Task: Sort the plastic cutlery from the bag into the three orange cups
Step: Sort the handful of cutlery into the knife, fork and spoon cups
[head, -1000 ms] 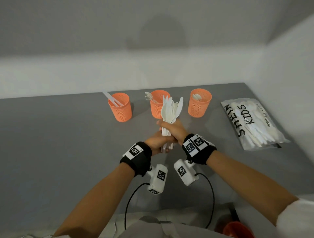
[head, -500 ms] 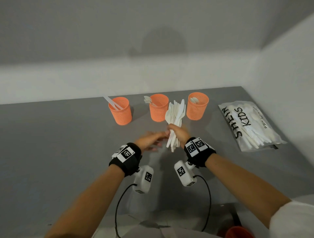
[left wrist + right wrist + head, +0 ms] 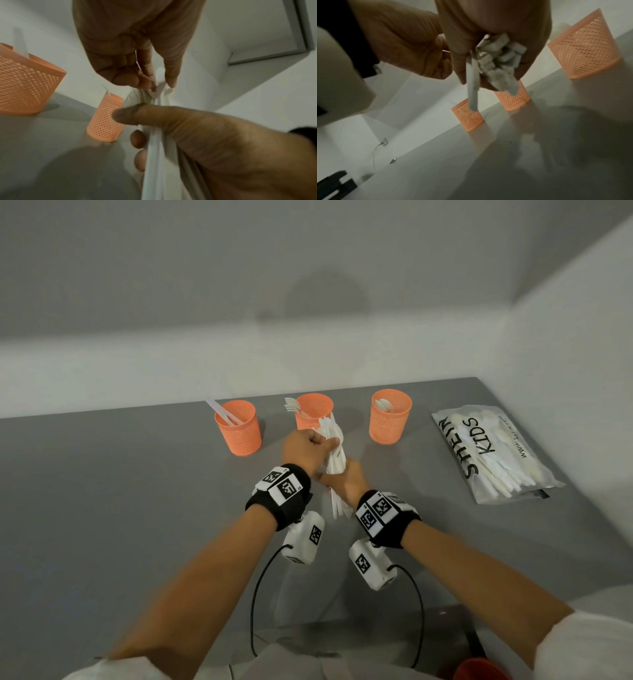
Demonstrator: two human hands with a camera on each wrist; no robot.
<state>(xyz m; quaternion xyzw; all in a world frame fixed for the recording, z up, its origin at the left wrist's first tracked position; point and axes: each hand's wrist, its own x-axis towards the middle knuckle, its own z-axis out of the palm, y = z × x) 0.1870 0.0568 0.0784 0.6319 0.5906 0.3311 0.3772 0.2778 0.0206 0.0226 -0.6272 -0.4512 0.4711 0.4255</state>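
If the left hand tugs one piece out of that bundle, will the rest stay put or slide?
Likely some slide: the cutlery bundle is smooth white plastic, and the right hand grips it only around the handles. The left hand pinches one piece near the fanned tops, so neighbours may drag along. Pieces look thin, probably light.

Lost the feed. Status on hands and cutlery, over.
Right hand grips cutlery bundle low. Left hand pinches one piece at top. Three cups part filled, bag still loaded. Nothing in the way.

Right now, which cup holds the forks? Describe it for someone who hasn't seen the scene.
On the grey table, three orange mesh cups stand in a row along the far edge. The fork cup is the middle one, behind the raised hands. White fork tines stick out over its left rim.
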